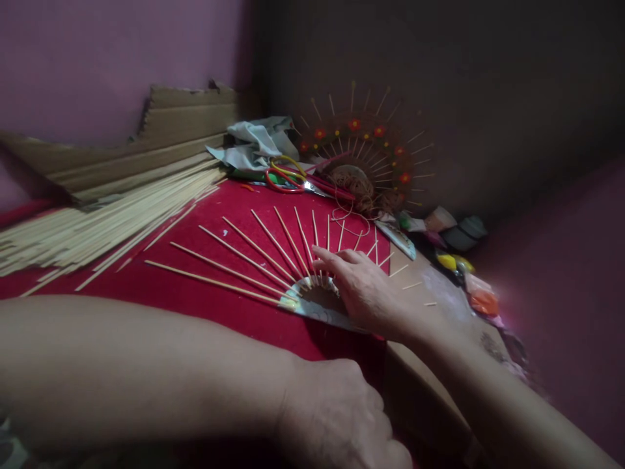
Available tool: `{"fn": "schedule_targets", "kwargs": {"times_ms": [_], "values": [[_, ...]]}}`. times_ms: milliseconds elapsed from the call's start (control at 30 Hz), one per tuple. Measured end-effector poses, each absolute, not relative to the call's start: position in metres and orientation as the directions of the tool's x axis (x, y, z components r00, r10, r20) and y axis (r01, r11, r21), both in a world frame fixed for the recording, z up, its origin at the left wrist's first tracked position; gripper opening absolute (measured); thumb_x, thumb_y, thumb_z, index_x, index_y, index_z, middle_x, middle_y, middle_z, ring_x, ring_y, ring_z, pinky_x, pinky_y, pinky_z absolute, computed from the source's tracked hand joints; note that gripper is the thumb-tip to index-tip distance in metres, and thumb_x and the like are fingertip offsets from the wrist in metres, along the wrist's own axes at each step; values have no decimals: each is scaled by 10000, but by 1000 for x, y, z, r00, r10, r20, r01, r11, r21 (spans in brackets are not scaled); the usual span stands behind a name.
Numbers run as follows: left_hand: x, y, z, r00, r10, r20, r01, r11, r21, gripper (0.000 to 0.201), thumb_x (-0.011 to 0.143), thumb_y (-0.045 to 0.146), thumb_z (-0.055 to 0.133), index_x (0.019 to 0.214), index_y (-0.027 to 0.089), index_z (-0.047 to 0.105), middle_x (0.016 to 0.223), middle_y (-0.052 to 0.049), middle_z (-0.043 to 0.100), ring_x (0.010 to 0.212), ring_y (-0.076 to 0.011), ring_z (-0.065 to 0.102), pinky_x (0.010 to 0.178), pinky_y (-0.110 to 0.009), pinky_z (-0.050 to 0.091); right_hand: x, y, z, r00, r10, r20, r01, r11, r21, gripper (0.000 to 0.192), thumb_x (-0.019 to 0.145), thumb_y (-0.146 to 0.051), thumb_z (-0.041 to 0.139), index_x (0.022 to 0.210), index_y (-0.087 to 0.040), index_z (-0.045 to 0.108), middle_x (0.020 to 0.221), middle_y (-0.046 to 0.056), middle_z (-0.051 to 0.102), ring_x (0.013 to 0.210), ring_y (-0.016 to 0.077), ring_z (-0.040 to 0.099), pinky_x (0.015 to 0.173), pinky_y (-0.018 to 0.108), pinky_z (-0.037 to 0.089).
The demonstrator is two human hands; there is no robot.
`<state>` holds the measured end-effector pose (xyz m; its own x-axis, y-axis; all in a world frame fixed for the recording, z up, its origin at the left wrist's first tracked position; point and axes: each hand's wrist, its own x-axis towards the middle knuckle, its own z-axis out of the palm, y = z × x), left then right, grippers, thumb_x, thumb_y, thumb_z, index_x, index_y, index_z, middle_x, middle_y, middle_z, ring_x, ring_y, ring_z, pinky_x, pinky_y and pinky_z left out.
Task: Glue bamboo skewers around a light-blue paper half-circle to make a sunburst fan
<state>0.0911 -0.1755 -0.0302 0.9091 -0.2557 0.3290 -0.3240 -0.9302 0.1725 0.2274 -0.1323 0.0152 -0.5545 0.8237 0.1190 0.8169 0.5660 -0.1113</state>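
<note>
scissors [286, 177], twine ball [352, 182], stick pile [97, 218]

left hand [342, 417] fingers cut off by edge.

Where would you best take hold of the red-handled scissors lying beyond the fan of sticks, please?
Probably by the looped handles of the scissors, coming from the left: the loops face that way, lie flat and uncovered, while the blades point right, under clutter.
</note>
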Motion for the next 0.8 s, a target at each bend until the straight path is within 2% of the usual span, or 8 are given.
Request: {"fn": "schedule_targets", "kwargs": {"times_ms": [100,333,433,500,667,800], "values": [[91,-176,-32,913,-238,331,-310,-933,184,170,840,315,680,787,178,594,620,10,650,584,-161,607,362,-313,231,226,-132,14,-570,813,121,807,581,-103,560,885,-130,459,1442,-102,415,1105,144,714,944,248,531,832,373,419],[91,-178,-39,902,-238,359,-322,-927,194,145,854,311,660,822,181,603,623,12,654,592,-164,620,363,-316,228,222,-132,17,-551,830,88,819,558,-130,598,868,-96,460,1460,-118,378,1161,136,706,996,254,526,871,402,432],[92,-178,-37,908,-232,348,-319,-922,219,138,868,317,645,849,183,616,651,10,669,605,-165,623,363,-311,229,215,-133,21,-584,806,95,787,591,-175,613,880,-175,527,1469,-130,365,1202,117,700,1027,255,518,904,405,433],[93,-177,-33,920,-236,311,-315,-919,235,137,883,311,627,863,175,628,661,5,676,622,-168,633,364,-309,225,211,-134,22,-607,789,96,771,614,-170,596,896,-201,534,1465,-112,378,1181,131,702,1017,249,524,897,390,440],[94,-175,-17,954,-263,144,-293,-919,263,159,900,309,598,899,161,655,711,-5,702,673,-171,651,369,-303,256,208,-134,18,-637,762,120,759,646,-75,516,925,-98,403,1440,-86,433,1074,160,706,933,230,544,832,362,451],[94,-174,-13,956,-262,131,-289,-917,275,161,899,301,594,916,159,670,710,-12,704,690,-174,657,357,-304,263,209,-135,17,-634,763,128,762,644,-61,535,899,-79,423,1433,-91,441,1041,146,720,941,240,546,841,375,452]]}}
